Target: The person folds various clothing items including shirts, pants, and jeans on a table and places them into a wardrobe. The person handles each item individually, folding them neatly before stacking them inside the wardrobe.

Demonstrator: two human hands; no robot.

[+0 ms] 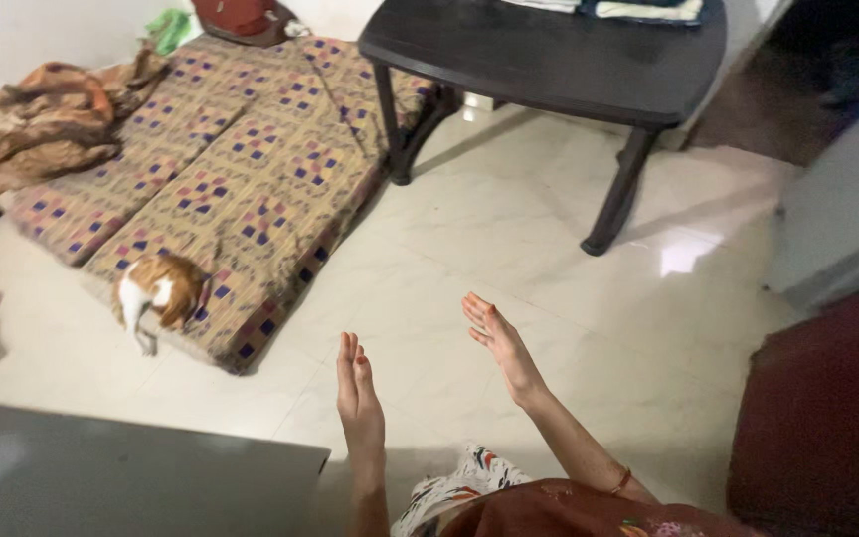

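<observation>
My left hand (358, 393) is raised in front of me with its fingers straight and together, palm turned inward, holding nothing. My right hand (497, 338) is lifted a little higher and to the right, fingers extended and slightly apart, also empty. The two palms face each other with a gap between them, above the pale tiled floor (509, 249). A bangle sits on my right wrist. Neither hand touches anything.
A patterned floor mattress (251, 169) lies at left with an orange and white cat (159, 290) on its near corner. Crumpled cloth (42, 124) lies at far left. A dark table (549, 60) stands ahead. A grey surface (121, 477) is at lower left.
</observation>
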